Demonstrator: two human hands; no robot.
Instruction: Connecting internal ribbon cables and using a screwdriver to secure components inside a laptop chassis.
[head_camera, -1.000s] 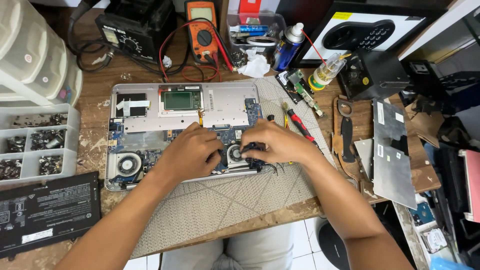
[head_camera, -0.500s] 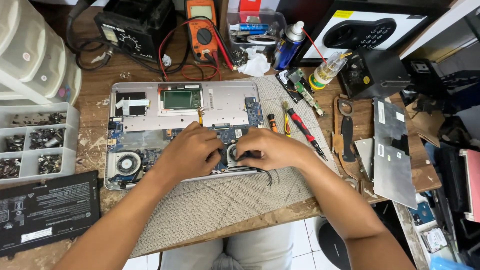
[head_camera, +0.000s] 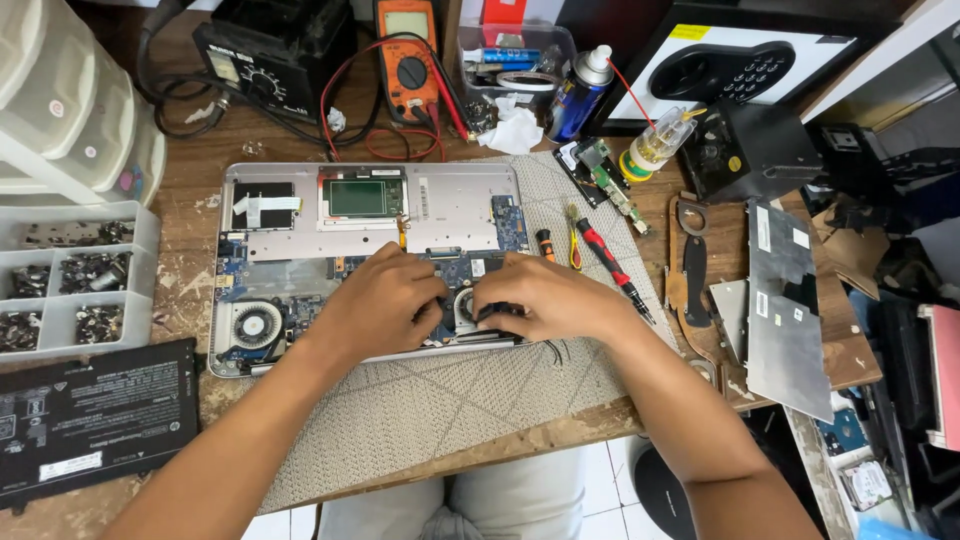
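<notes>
An opened silver laptop base (head_camera: 290, 230) lies on a grey mesh mat (head_camera: 430, 410), its blue circuit board and a round fan (head_camera: 256, 324) at the left exposed. My left hand (head_camera: 375, 305) rests palm down on the board near the middle. My right hand (head_camera: 545, 297) lies beside it, fingers curled over a second fan (head_camera: 466, 306) at the right, pinching a black part at its edge. What the fingertips hold is mostly hidden.
A red-handled screwdriver (head_camera: 612, 262) and smaller drivers lie right of the laptop. A black flat battery (head_camera: 90, 420) sits front left, a clear tray of screws (head_camera: 70, 280) left. An orange multimeter (head_camera: 410, 60), spray can (head_camera: 578, 95) and metal plates (head_camera: 785, 300) crowd the back and right.
My right hand has slid a little left and down over the right fan. My left hand has stayed on the board.
</notes>
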